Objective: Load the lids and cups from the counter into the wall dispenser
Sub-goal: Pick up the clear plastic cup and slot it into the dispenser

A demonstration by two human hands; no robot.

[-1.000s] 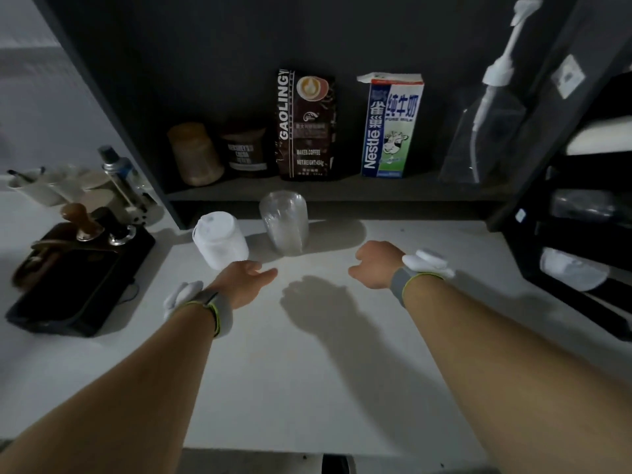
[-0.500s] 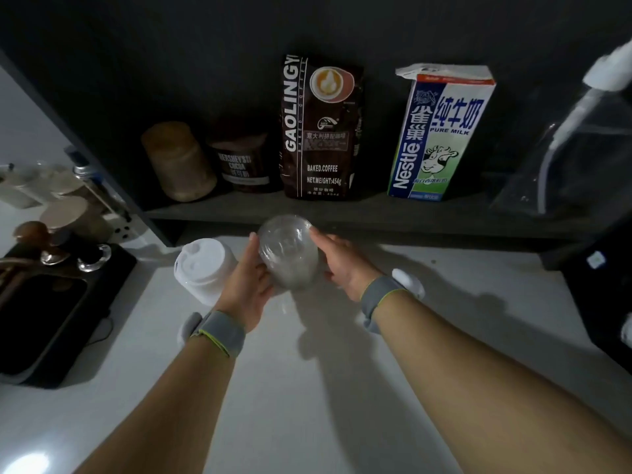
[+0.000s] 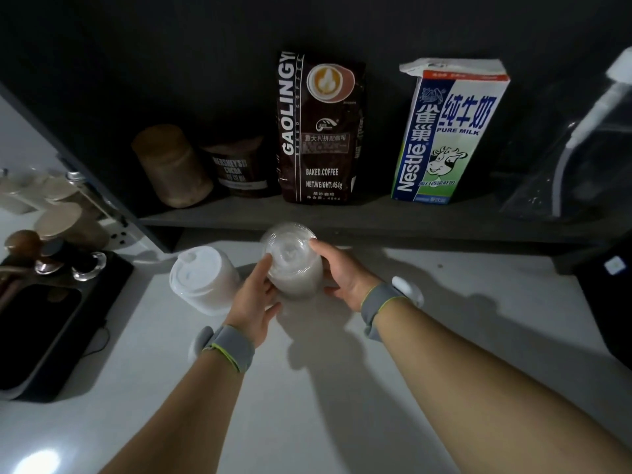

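A stack of clear plastic lids (image 3: 293, 260) stands on the white counter (image 3: 342, 388) just below the shelf edge. My left hand (image 3: 254, 302) presses against its left side and my right hand (image 3: 342, 273) wraps its right side, so both hands grip the stack. To its left, touching nothing, stands a stack of white lids (image 3: 201, 278) with a sip-hole lid on top. The wall dispenser is out of view.
A dark shelf (image 3: 342, 217) holds a brown jar (image 3: 171, 165), a cocoa tin (image 3: 239, 169), a coffee bag (image 3: 318, 128) and a milk carton (image 3: 448, 135). A black tray (image 3: 51, 323) with tampers sits at the left. A dark appliance edge (image 3: 612, 302) is at the right.
Both hands moved forward from the bare counter and closed around the clear lid stack. My head moved closer to the shelf, so the wall dispenser at the right left the view.
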